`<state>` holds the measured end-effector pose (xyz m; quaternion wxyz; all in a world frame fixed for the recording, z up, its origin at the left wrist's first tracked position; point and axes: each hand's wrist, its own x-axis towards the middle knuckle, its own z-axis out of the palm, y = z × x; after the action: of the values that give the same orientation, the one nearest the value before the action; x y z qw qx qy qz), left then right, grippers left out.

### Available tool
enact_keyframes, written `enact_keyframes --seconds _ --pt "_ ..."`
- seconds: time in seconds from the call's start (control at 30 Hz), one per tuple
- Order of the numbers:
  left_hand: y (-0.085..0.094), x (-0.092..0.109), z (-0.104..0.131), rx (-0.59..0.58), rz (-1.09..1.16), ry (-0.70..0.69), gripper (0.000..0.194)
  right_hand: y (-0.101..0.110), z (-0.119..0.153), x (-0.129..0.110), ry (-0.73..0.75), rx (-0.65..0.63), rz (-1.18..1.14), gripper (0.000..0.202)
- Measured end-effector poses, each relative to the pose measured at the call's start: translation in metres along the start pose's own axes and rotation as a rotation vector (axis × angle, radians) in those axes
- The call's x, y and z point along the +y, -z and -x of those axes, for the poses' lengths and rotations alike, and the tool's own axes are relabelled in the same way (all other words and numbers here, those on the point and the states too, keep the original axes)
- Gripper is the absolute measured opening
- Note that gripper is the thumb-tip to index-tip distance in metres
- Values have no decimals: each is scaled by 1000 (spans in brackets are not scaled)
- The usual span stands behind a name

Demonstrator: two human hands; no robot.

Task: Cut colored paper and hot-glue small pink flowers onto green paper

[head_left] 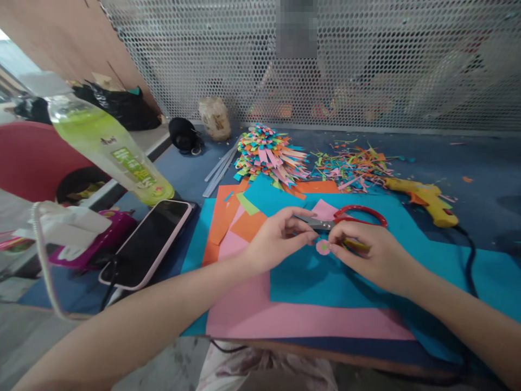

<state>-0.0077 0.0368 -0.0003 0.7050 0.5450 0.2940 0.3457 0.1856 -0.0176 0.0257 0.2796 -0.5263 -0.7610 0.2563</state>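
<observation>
A small round pink paper piece with a green middle (323, 247) is pinched between the thumb and fingers of my right hand (372, 251). Just left of it is my left hand (283, 236), its fingers curled and its thumb close to a fingertip; whatever may be between them is too small to make out. Behind both hands lies a pair of scissors with red handles (361, 208), blades toward the left, partly covered by my fingers. Beneath are stacked sheets of blue paper (301, 282) and pink paper (252, 320), with orange pieces (247, 225) at the left.
A fringed multicolour paper cone (266, 155) stands at the back beside a heap of paper shreds (354, 165). A yellow glue gun (425, 198) lies right, clear glue sticks (222, 169) left. A phone (148, 244) and a drink bottle (109, 144) occupy the left side.
</observation>
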Motion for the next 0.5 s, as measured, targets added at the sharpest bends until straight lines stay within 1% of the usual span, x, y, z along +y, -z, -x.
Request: enact_keyframes --seconds 0.13,0.23,0.37,0.5 --pt "1 0 -1 2 8 2 34 0 0 -1 29 5 33 18" --pt "1 1 -2 11 17 -6 34 0 0 2 44 55 84 16" --pt "2 2 -2 18 8 -21 31 1 0 11 82 146 240 11" --pt "2 4 -1 14 -6 -40 24 1 -1 16 84 164 304 9"
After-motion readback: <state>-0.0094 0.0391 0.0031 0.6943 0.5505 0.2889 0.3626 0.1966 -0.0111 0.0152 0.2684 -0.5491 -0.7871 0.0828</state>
